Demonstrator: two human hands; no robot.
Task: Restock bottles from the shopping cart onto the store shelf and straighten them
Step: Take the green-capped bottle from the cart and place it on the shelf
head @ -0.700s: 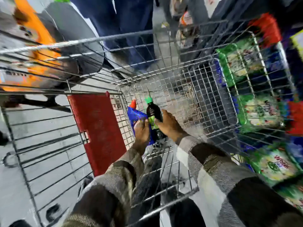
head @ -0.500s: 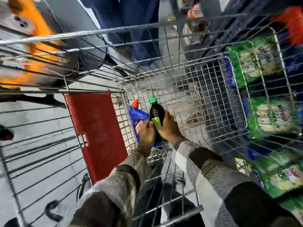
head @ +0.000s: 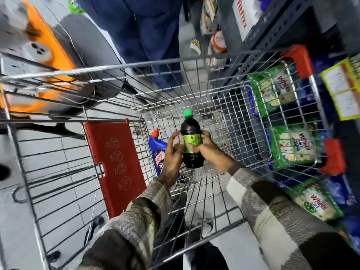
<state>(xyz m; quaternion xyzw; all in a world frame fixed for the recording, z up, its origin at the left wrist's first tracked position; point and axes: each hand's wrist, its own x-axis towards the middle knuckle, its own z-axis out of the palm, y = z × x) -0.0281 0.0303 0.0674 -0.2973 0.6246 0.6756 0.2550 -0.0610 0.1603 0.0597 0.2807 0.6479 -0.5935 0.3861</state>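
Right hand wraps the dark bottle at its green label, fingers closed round the body. Left hand lies against the bottle's other side, fingers loosely curled; whether it bears weight or only steadies, cannot tell. Bottle upright, green cap up, inside the shopping cart and clear of its wire floor. Blue cleaner bottle lies just left of the dark bottle, low in the cart, partly behind the left hand.

Risks, as judged:
- Grip sits on the slick label; a quick lift could let the bottle slide down.
- Cart's wire walls stand close on all sides of the bottle; swinging it toward the store shelf, up and right of the cart, could knock it on the rim.
- Blue cleaner bottle is easy to forget, tucked in a corner.
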